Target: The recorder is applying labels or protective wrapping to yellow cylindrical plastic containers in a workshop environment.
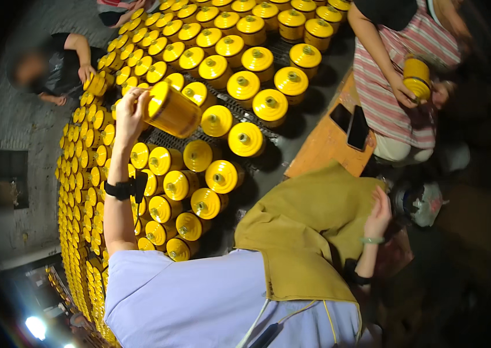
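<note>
With fingers wrapped round its end, my left hand (132, 113) holds up a yellow canister (177, 110), tilted sideways above many like it. The standing canisters (245, 139) are round and glossy, each with a ringed lid and a small knob on top. Further ones lie on their sides in a stack (176, 184) below my raised forearm. At the right edge of my lap, my right hand (379, 211) rests by the olive apron (306, 214), fingers stretched and nothing seen in them.
Two phones (357, 129) lie on an orange board (318, 142). A person in a striped apron (393, 87) at upper right holds a yellow canister (417, 78). Another person's hand (86, 72) grips a canister at upper left. A clear plastic bag (425, 204) sits right of my right hand.
</note>
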### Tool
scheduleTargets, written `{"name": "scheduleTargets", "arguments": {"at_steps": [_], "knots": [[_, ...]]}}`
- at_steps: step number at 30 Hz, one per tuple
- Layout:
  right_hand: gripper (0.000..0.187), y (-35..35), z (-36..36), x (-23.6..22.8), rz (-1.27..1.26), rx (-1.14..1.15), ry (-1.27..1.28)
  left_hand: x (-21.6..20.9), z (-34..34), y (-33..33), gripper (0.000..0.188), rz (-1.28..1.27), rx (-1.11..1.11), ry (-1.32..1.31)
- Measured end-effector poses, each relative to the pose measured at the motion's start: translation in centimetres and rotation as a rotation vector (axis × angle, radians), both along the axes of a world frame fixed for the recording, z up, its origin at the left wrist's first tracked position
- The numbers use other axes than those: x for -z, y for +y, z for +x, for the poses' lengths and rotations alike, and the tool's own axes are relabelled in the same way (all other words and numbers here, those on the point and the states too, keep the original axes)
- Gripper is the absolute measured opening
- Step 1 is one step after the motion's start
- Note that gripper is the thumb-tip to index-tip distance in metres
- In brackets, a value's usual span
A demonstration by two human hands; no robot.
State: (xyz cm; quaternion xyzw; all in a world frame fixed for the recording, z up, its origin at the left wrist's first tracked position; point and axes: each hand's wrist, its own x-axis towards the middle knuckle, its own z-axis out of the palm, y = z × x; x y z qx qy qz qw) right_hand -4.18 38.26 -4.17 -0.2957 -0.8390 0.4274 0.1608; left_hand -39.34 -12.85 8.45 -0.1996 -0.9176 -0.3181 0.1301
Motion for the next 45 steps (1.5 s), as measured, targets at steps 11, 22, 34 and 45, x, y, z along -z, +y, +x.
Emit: {"name": "scheduleTargets", "arguments": {"at_steps": [11,22,34,45], "knots": [[0.029,-3.5,-3.8,-3.1,-0.318,-0.246,0.322,11.8,14.0,32.4,0.022,0.178,0.639,-0.737],[0.019,-2.2,-2.4,-0.4,-0.193,-0.149,0.292,13.0,15.8,36.7,0.023,-0.039,0.767,-0.445],[0.024,-1.7,-1.9,-0.7,-0.112,-0.175,0.252,12.1,16.2,37.4,0.027,-0.120,0.689,-0.350],[0.011,-1.0,-1.9,-1.4,-0.387,-0.141,0.194,12.2,16.2,37.4,0.033,-0.087,0.547,-0.521]]}}
